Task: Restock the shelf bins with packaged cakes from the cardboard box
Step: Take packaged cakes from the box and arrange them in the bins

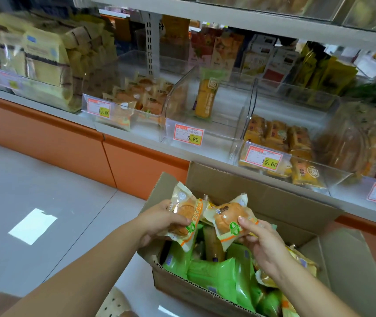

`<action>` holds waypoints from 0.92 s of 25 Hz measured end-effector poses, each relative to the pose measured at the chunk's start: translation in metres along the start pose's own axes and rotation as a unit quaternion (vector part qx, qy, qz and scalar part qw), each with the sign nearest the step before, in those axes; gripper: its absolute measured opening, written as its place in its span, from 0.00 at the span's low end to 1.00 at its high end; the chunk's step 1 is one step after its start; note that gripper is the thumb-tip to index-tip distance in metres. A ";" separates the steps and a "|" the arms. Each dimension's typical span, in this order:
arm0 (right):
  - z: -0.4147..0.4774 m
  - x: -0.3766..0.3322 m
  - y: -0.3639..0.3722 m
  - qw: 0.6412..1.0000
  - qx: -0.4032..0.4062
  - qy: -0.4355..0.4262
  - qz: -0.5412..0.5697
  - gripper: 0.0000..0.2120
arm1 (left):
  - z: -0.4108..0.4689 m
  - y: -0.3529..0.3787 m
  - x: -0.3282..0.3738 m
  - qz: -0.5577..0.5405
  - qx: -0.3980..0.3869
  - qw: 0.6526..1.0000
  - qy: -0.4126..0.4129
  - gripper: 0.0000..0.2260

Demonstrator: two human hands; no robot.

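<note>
An open cardboard box [274, 202] stands on the floor below the shelf, filled with green packets [219, 275] and several yellow wrapped cakes. My left hand [159, 219] grips one clear-wrapped round cake [188, 213] above the box's left side. My right hand [263, 243] pinches a second wrapped cake [227, 219] by its lower right edge. The two packets touch each other. On the shelf, a clear bin [123, 110] priced 15.60 holds several of the same round cakes.
A middle bin [205, 131] priced 6.80 holds one upright yellow packet [205, 97]. To its right, a bin [278, 154] holds orange packets. Yellow bags [43, 58] fill the left bin. The orange shelf base [72, 138] and grey tiled floor [45, 202] lie left.
</note>
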State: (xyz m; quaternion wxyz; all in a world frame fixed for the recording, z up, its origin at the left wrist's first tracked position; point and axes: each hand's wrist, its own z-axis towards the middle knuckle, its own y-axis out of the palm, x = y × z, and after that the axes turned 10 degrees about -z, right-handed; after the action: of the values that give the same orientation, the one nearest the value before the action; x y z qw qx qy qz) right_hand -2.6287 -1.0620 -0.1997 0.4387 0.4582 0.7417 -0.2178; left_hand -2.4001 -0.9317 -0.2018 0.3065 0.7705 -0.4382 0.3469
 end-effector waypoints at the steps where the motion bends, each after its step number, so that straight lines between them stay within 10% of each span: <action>1: 0.000 -0.003 0.000 1.000 0.008 -0.019 0.008 0.43 | -0.001 0.002 0.003 -0.007 -0.002 1.000 -0.001 0.34; 6: -0.007 -0.019 0.021 0.997 -0.043 -0.052 -0.028 0.45 | -0.010 0.016 0.013 -0.063 -0.062 0.996 -0.002 0.20; 11: -0.008 -0.044 0.042 0.974 -0.047 -0.080 -0.208 0.35 | -0.016 0.005 0.025 -0.023 0.013 0.996 0.084 0.28; 16: -0.007 -0.083 0.068 0.930 -0.119 -0.130 -0.321 0.45 | -0.034 -0.026 0.061 0.011 0.031 0.990 0.135 0.24; 23: -0.017 -0.200 0.163 0.853 -0.080 -0.224 -0.466 0.24 | -0.069 -0.106 0.151 0.062 0.049 0.971 0.224 0.22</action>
State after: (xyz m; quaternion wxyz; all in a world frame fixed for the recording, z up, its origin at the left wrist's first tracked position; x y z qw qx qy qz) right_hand -2.4554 -1.0676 -0.0080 0.4750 -0.0382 0.7648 -0.4335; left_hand -2.2677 -0.9031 -0.0586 0.3365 0.6588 -0.3880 0.5497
